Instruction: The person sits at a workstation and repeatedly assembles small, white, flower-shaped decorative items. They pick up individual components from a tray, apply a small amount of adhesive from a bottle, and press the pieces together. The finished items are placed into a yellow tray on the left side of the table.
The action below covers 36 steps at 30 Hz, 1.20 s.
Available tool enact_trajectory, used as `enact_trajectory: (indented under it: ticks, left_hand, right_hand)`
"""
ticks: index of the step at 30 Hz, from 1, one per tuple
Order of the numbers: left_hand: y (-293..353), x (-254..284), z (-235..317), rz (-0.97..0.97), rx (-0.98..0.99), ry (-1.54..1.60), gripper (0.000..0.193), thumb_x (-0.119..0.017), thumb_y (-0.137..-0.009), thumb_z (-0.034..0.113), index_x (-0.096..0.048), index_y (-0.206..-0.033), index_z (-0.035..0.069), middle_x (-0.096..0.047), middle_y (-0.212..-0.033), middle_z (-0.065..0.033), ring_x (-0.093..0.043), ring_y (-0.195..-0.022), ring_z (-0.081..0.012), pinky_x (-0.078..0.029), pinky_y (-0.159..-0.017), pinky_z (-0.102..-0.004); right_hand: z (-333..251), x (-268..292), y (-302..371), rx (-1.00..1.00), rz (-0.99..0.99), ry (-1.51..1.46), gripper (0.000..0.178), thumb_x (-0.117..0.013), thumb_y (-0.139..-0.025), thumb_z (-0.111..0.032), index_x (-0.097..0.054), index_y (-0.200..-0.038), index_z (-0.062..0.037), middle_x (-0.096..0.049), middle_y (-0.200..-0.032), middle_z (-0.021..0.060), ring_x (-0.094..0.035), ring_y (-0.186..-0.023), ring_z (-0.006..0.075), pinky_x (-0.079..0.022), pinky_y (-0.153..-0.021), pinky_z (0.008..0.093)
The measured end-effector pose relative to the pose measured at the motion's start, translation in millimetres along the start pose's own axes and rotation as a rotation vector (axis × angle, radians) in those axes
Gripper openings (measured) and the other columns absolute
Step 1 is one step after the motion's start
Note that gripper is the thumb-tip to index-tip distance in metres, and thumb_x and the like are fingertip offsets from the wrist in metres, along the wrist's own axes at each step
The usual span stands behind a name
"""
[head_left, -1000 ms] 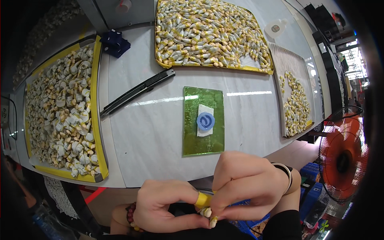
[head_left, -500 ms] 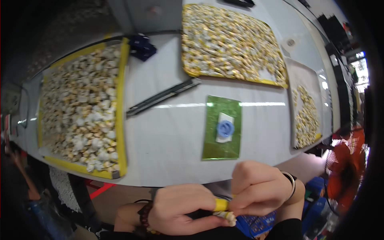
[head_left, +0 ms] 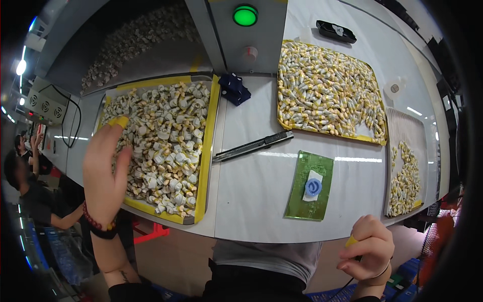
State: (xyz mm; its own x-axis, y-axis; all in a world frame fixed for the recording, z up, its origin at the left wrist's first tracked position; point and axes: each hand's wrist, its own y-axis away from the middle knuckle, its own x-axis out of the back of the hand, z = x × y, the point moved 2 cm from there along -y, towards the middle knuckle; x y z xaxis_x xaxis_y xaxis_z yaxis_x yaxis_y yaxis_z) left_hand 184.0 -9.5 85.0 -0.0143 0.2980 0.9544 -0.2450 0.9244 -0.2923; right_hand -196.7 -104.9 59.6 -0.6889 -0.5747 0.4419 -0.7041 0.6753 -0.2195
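Observation:
My left hand (head_left: 106,163) reaches over the left tray (head_left: 203,166), a yellow-edged one heaped with small white-and-yellowish pieces (head_left: 166,128). Its thumb and fingers are apart, and a yellow cover sits on a fingertip. Whether that fingertip touches a piece is hard to tell. At the lower right, past the table's front edge, my right hand (head_left: 370,249) is loosely curled. A yellow cover shows on its forefinger, with a gap between that finger and the thumb. Nothing is visible between them; the palm is hidden.
A yellow-edged tray (head_left: 332,135) of slim white-and-yellow pieces stands at the back right, beside a partly filled pale tray (head_left: 420,151). Between lie a black bar-shaped tool (head_left: 254,145), a green sheet (head_left: 297,204) with a blue disc (head_left: 313,187), and a dark cloth (head_left: 234,89).
My hands have parted from in front of my body, where they held a small whitish piece. The left moved to the left tray, the right to the right. The view has shifted.

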Motion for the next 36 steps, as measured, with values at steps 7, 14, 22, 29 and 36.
enact_trajectory:
  ticks: [7,14,22,29,36]
  left_hand:
    - [13,-11,1,-0.506,-0.172,-0.131,0.056,-0.062,-0.079,0.039,-0.046,-0.128,0.017,-0.033,-0.14,-0.0155,-0.023,-0.132,-0.0409,-0.019,-0.105,-0.058]
    - [36,-22,-103,-0.434,0.125,0.023,0.056,-0.056,-0.086,0.032,-0.036,-0.131,0.004,-0.026,-0.142,-0.023,-0.024,-0.131,-0.0436,-0.023,-0.107,-0.0465]
    - [29,-28,-132,-0.628,0.19,0.094,0.073,-0.053,-0.087,0.039,-0.021,-0.141,0.0,-0.007,-0.149,-0.026,-0.008,-0.137,-0.0431,-0.016,-0.109,-0.0451]
    - [10,1,-100,-0.82,0.154,0.06,0.089,-0.066,-0.076,0.048,-0.025,-0.142,0.005,-0.015,-0.147,-0.0268,-0.01,-0.137,-0.0423,-0.018,-0.109,-0.0467]
    - [-109,9,-87,-0.319,0.11,0.382,0.052,-0.069,-0.078,0.034,-0.057,-0.115,0.001,-0.063,-0.104,-0.0171,-0.057,-0.106,-0.0304,-0.044,-0.09,-0.0368]
  right_hand:
    - [3,6,3,-0.011,0.03,0.03,0.022,-0.077,-0.067,-0.028,-0.064,-0.067,-0.0101,-0.049,-0.064,-0.0009,-0.044,-0.058,0.0153,-0.034,-0.053,0.028]
    - [9,9,5,0.03,0.031,0.017,0.016,-0.074,-0.065,-0.022,-0.064,-0.065,-0.0101,-0.049,-0.062,-0.0005,-0.044,-0.057,0.0153,-0.034,-0.052,0.0277]
    - [14,12,8,0.04,0.056,-0.016,0.013,-0.073,-0.063,-0.019,-0.064,-0.065,-0.0093,-0.05,-0.061,-0.0001,-0.045,-0.056,0.0156,-0.035,-0.051,0.0278]
    - [15,10,6,0.102,0.04,-0.001,0.011,-0.072,-0.062,-0.017,-0.064,-0.065,-0.0093,-0.051,-0.061,0.0003,-0.046,-0.055,0.0156,-0.035,-0.05,0.0277]
    - [9,18,9,0.087,0.073,0.041,0.011,-0.074,-0.06,-0.014,-0.065,-0.066,-0.0102,-0.052,-0.063,-0.0002,-0.048,-0.055,0.0151,-0.036,-0.05,0.0273]
